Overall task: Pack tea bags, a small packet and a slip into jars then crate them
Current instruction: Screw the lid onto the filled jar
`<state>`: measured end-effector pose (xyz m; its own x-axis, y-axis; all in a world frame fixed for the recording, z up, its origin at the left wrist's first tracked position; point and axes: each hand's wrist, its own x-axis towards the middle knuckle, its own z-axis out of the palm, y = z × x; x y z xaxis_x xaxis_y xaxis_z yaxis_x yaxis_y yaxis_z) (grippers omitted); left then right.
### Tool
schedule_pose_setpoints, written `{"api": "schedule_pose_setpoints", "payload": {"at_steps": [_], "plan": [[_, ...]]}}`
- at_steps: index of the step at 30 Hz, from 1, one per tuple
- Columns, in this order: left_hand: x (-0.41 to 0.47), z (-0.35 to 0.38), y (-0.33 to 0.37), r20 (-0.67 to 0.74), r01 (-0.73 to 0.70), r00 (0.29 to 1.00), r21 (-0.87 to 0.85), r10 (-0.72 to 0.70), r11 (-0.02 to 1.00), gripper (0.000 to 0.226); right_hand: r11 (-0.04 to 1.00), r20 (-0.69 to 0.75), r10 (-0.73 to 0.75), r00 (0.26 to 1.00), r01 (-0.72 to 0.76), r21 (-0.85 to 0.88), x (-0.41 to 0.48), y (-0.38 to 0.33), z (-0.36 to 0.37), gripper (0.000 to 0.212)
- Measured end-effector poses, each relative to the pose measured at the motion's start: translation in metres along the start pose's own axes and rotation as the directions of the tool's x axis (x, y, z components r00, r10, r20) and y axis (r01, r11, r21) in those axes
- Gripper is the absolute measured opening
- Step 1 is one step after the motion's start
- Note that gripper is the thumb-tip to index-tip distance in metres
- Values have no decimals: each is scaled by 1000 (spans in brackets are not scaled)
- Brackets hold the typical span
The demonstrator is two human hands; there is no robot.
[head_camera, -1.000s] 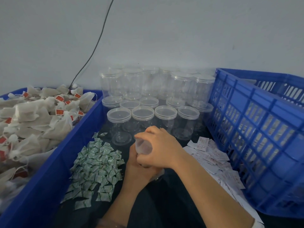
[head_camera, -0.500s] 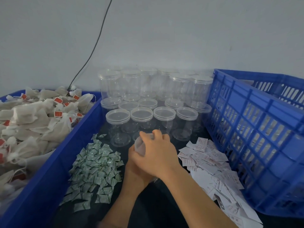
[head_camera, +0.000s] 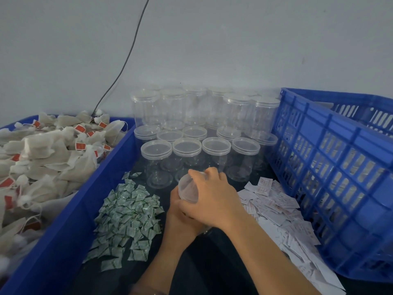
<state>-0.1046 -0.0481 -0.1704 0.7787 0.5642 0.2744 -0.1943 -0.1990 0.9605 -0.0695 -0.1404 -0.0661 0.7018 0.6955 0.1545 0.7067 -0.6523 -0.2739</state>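
at the middle of the dark tabletop [head_camera: 212,267], between two loose heaps, we see both hands on one clear jar [head_camera: 191,199]. the jar is lifted off the surface and tilted, with its lid [head_camera: 187,187] facing up and to the left. the right hand [head_camera: 214,201] comes in from the lower right, its fingers curled over the lid's rim and gripping it. the left hand [head_camera: 180,222] reaches up from below and wraps round the jar's body; the right hand covers most of it, so we cannot make out each finger. we cannot tell what, if anything, is inside the jar.

just left of the hands lies a pile of small green-and-white packets [head_camera: 129,218]. just right of them a heap of white slips [head_camera: 274,211] spreads along the foot of a blue slatted crate [head_camera: 331,171], which stands at the right edge. on the far left a blue bin [head_camera: 85,209] is heaped with tea bags [head_camera: 42,158], several showing red tags.

behind the hands stand rows of empty jars [head_camera: 187,152] with their lids on, the back rows stacked higher, against a pale wall [head_camera: 234,39]. a thin dark cable [head_camera: 125,60] runs down the wall toward the bin's back corner.
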Motion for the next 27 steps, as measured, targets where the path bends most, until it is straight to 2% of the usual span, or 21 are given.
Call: {"api": "schedule_pose_setpoints", "payload": {"at_steps": [2,4,5,7,9,11,14,17,20,24,27], "plan": [[-2,-1,1,0,10,1000,-62,-10,998,97,1000,143,-16,990,19,-21,4,3,-15,85],[-6,-2,4,23,-26,999,-58,28,998,83,1000,224,-9,975,10,-3,10,5,-30,80],[-8,-3,4,26,-43,999,-58,45,997,79,1000,215,0,977,1,-7,13,4,-33,77],[-10,-3,7,15,-45,999,-48,46,998,79,996,111,53,992,-46,-70,13,-3,-29,73],[-8,-3,7,29,-9,1000,-55,10,998,81,979,-30,142,989,-145,-141,10,-11,-15,79],[-5,-2,9,51,-8,999,-51,10,999,82,973,-110,171,979,-186,-137,7,-15,0,87],[-2,1,10,96,-61,994,6,61,998,81,993,-54,22,998,-28,-111,3,-6,4,96],[-3,-1,7,13,-70,997,12,70,997,84,988,87,-149,985,152,-27,0,7,-7,85],[-4,-2,3,15,-22,1000,-71,23,997,84,990,127,-136,983,130,50,0,10,-14,83],[-4,-3,1,8,-57,998,-29,57,998,85,999,43,-41,998,41,20,6,2,-12,78],[-5,-2,1,3,-44,999,-17,44,999,87,997,-74,64,995,-59,56,5,-3,-3,75]]}}
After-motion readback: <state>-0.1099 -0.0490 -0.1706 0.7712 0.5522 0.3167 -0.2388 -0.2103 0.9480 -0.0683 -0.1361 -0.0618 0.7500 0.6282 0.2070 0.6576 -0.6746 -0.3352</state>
